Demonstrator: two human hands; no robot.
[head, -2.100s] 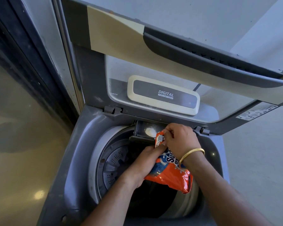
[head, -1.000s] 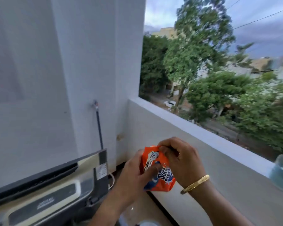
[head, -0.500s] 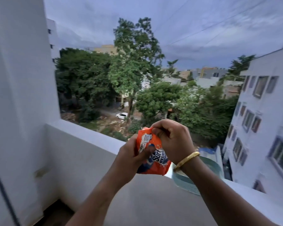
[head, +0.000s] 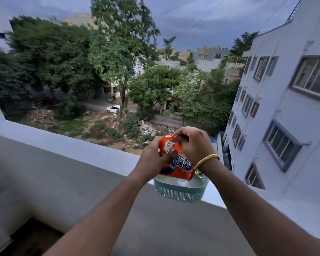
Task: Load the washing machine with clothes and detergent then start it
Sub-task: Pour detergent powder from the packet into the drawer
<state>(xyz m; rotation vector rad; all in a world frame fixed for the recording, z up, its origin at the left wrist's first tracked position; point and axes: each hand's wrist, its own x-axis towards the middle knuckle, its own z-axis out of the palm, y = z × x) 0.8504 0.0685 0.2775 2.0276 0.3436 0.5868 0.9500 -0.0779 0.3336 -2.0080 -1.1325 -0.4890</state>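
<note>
Fingers of the right hand pinch the top edge of the orange detergent sachet, while the left hand wraps its side, thumb pressed across the printed front. Both hold it over a pale green perforated basket that sits on the balcony ledge, at about 5 o'clock from the centre of the view. The washing machine is out of sight, so loading cannot be checked; judging by the folding grip, the sachet is being closed for putting away, and starting the machine remains. The sachet looks crumpled, partly slack, its top rolled over.
</note>
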